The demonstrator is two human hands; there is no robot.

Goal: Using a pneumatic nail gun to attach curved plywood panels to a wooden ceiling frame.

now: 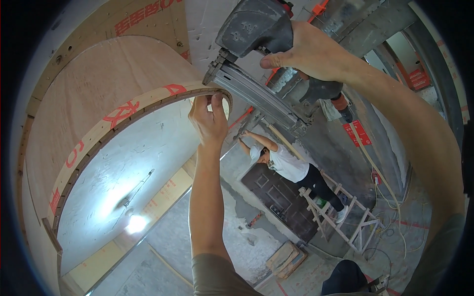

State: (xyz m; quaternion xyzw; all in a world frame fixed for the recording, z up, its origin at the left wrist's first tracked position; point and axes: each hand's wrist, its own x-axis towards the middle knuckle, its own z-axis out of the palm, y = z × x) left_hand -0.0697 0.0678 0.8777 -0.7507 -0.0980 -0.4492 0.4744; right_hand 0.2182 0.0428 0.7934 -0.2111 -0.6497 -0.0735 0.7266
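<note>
Right hand [316, 49] closed about the handle of the nail gun [254, 27], beside the curved strip's [148, 101] right end; fingers mostly hidden. Gun probably heavy, rigid: hold by handle. Left hand [210, 116] pinches the strip's edge near that end. Strip, along the plywood panel's [113, 64] curved edge, looks light, springy; hold by edge.

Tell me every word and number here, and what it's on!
I won't copy any lettering, but here's where it is:
Curved wooden strip: big red characters.
Brown board above it: large red print.
Pale yellow board: small red print, unreadable.
Red wall sign: pale marks, too small to read.
Red patch, far right: also blurred.
</note>
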